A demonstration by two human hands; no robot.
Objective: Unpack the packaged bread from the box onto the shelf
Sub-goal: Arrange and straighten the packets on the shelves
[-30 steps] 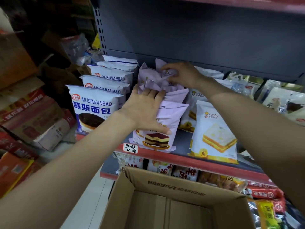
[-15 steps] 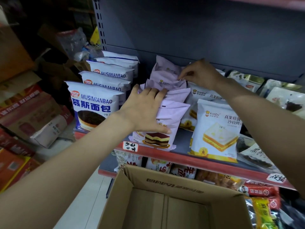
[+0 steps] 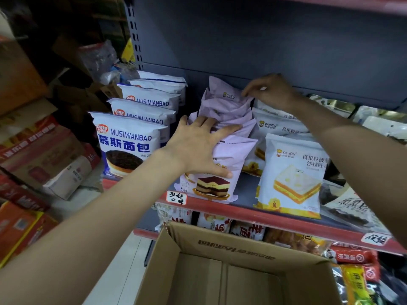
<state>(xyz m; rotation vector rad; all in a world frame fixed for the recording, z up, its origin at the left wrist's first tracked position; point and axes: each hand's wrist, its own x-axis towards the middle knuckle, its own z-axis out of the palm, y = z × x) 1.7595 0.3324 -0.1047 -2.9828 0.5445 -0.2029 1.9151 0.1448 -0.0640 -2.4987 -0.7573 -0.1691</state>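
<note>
A row of lilac bread packs stands on the red-edged shelf (image 3: 246,214). My left hand (image 3: 198,148) lies flat, fingers spread, on the front lilac pack (image 3: 222,179) with a layered cake picture and presses the row back. My right hand (image 3: 268,90) pinches the top edge of the rearmost lilac pack (image 3: 224,100) near the grey back panel. The open cardboard box (image 3: 231,245) sits below the shelf, and the part of its bottom that shows holds nothing.
Blue and white bread bags (image 3: 127,146) stand in a row to the left. White sandwich-bread packs (image 3: 290,179) stand to the right, with dark packs (image 3: 350,208) beyond. More goods fill the lower shelf (image 3: 248,230). Stacked cartons (image 3: 44,164) sit on the left.
My right hand has moved right and back along the rear lilac packs, which now stand more upright. My left hand has stayed pressed on the front pack.
</note>
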